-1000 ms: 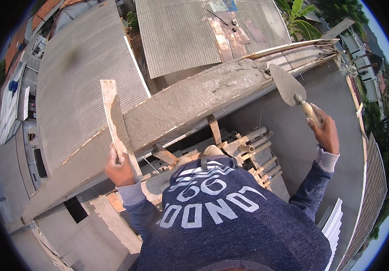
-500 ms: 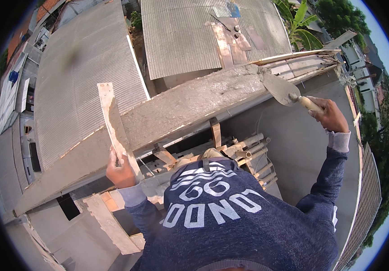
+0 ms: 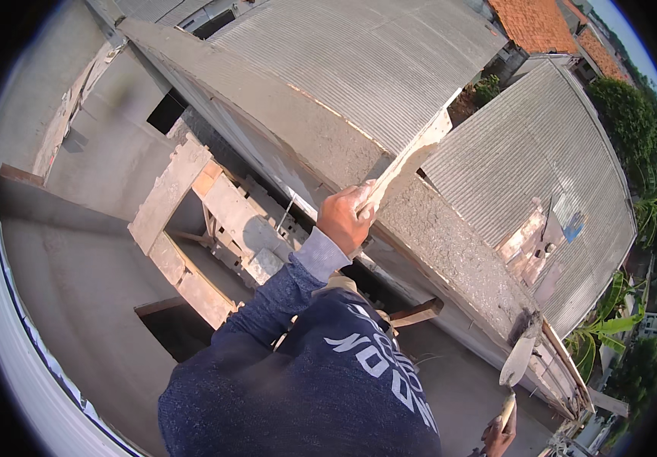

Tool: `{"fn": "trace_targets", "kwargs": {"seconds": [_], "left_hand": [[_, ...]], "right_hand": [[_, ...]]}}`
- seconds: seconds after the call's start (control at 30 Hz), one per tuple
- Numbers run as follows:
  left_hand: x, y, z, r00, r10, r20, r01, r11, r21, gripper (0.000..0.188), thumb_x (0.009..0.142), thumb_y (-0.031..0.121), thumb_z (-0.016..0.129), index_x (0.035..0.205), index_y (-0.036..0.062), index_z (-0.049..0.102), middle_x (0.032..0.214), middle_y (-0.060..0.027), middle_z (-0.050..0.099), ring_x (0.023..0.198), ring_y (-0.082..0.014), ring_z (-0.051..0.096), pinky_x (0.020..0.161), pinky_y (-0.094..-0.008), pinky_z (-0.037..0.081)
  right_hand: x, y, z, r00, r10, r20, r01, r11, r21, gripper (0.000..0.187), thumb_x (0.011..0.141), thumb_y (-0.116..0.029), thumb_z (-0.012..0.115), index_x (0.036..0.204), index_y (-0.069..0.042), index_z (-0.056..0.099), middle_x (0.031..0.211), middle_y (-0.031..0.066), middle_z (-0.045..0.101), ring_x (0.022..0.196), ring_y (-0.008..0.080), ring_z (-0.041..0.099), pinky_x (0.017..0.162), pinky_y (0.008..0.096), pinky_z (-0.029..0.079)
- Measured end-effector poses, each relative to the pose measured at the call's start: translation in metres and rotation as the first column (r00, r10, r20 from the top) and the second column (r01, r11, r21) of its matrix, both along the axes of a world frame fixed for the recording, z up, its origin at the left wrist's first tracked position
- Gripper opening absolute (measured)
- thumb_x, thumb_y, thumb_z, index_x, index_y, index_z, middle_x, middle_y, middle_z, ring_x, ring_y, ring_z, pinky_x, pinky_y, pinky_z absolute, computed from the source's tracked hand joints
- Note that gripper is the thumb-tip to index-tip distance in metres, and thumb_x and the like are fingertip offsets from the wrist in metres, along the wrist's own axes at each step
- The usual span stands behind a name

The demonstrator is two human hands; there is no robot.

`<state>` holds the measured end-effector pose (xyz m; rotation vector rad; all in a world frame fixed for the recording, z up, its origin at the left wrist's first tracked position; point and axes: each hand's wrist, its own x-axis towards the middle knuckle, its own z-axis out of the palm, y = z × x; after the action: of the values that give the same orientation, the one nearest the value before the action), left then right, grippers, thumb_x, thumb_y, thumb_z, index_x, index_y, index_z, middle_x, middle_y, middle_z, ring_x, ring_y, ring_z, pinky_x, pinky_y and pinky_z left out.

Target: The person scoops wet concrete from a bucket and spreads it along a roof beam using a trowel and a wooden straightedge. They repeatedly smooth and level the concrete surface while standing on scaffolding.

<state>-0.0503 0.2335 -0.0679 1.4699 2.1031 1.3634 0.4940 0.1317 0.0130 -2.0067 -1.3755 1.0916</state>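
My left hand (image 3: 344, 219) is closed around the near end of a narrow wooden board (image 3: 414, 156), which has mortar smeared on it and reaches across the top of the concrete ledge. Wet grey mortar (image 3: 458, 251) lies along that ledge. Toward the lower right, my right hand (image 3: 498, 436), partly cut off by the picture's lower edge, grips the pale handle of a pointed trowel (image 3: 517, 364). The trowel's blade meets a dark lump of mortar (image 3: 524, 326) near the ledge's right end, beside exposed rods in the formwork (image 3: 561, 362).
Corrugated roofs (image 3: 359, 57) lie beyond the ledge, one carrying scrap sheets (image 3: 530, 247). Below on the left is wooden scaffolding with planks (image 3: 168, 194) over a deep drop. A timber brace (image 3: 418, 312) juts out under the ledge. Banana leaves (image 3: 610, 327) stand at the right.
The view has swung left and tilted, so the ledge now runs down to the right. Both hands keep their hold on the board and the trowel; the trowel's blade stays at the ledge's right end.
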Motion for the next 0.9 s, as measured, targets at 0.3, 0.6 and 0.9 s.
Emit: {"fn": "trace_targets", "kwargs": {"seconds": [0.3, 0.6, 0.9], "left_hand": [[-0.016, -0.054, -0.019, 0.906, 0.4, 0.134, -0.409, 0.912, 0.039, 0.039, 0.082, 0.008, 0.066, 0.118, -0.0056, 0.063, 0.108, -0.0223, 0.068, 0.1, -0.0293, 0.068, 0.083, -0.0333, 0.053], [-0.026, -0.154, -0.053, 0.605, 0.774, 0.186, -0.789, 0.614, 0.01, 0.037, 0.08, 0.007, 0.066, 0.115, -0.0024, 0.065, 0.093, -0.0232, 0.068, 0.085, -0.0334, 0.069, 0.075, -0.0366, 0.053], [0.017, -0.263, -0.083, 0.316, 0.932, 0.179, -0.933, 0.34, -0.119, 0.039, 0.079, 0.001, 0.064, 0.118, -0.0038, 0.063, 0.099, -0.0212, 0.068, 0.094, -0.0304, 0.067, 0.085, -0.0361, 0.051]], "right_hand": [[-0.105, 0.13, 0.014, 0.912, 0.411, -0.012, -0.407, 0.906, 0.116, 0.063, 0.086, -0.032, 0.066, 0.138, 0.0, 0.05, 0.083, 0.0042, 0.06, 0.055, 0.005, 0.046, 0.047, 0.0206, 0.036], [-0.418, 0.223, 0.047, 0.562, 0.827, -0.023, -0.735, 0.512, 0.444, 0.054, 0.089, -0.023, 0.064, 0.138, -0.005, 0.052, 0.104, 0.01, 0.066, 0.068, 0.0092, 0.058, 0.058, 0.0238, 0.048], [-0.74, 0.229, -0.013, 0.519, 0.566, 0.641, -0.77, -0.017, 0.638, 0.052, 0.083, -0.015, 0.07, 0.132, -0.009, 0.055, 0.114, 0.0204, 0.063, 0.091, 0.0334, 0.069, 0.076, 0.0427, 0.057]]}}
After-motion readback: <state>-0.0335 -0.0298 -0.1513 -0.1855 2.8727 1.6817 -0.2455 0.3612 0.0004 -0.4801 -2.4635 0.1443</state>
